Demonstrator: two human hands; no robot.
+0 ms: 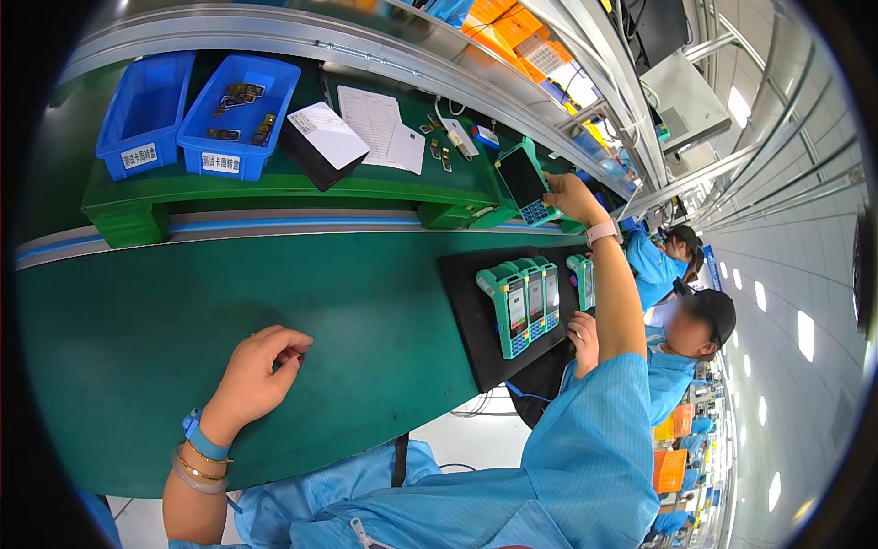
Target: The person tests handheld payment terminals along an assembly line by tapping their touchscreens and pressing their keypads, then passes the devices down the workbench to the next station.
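My right hand (572,199) reaches to the shelf's right end, closed round the edge of a green handheld payment terminal (523,180) with a dark screen and blue keys. The terminal is tilted, its face toward me. My left hand (261,373) rests on the green bench top, fingers curled in toward the thumb, with no object visible in it. Three more green payment terminals (518,306) stand side by side, screens lit, on a black mat (468,306). Beyond them is another terminal (583,279), partly hidden by my right arm.
On the raised green shelf (302,190) are two blue bins (137,114), one holding several small cards (240,96). Paper sheets (370,114), a black folder (315,165) and a white cabled device (457,137) lie there too. A co-worker's hand (583,340) is close beside the mat.
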